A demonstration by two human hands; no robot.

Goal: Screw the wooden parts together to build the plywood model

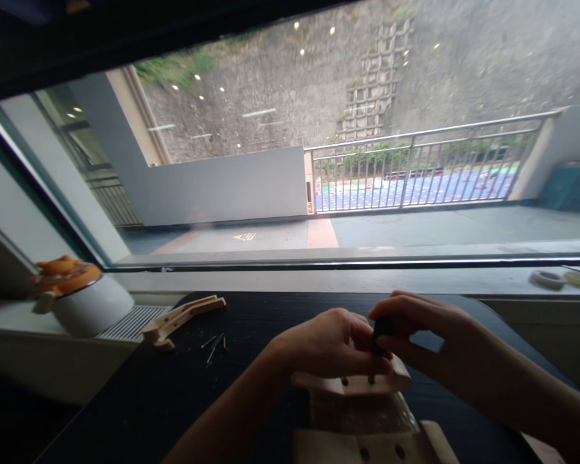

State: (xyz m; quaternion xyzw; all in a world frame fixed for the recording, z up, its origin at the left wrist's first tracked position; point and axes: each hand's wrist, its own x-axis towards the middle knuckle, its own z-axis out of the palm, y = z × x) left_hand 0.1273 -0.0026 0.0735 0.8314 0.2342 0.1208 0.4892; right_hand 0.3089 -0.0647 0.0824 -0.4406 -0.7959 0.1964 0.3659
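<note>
Nearest the camera, at the bottom edge of my view, lies a light wooden part (336,448) with two dark holes in its face. Beyond it, a second wooden part (360,385), also with two holes, lies crosswise on the far side of a glossy, see-through surface (362,412). My right hand (418,325) pinches a small black piece (381,332) between thumb and fingers, above the right portion of the second part. My left hand (336,341) is positioned just beside it, fingers curled and thumb low over the same part; I cannot tell what its fingertips grip. On the left of the black desk (174,403), a group of loose screws (214,348) lies near a separate, branched wooden piece (186,320). Beyond the desk's left corner, a white pot (94,306) with an orange top (67,274) stands on the sill (9,316); two tape rolls (547,279) lie at far right, below the window (270,193)
</note>
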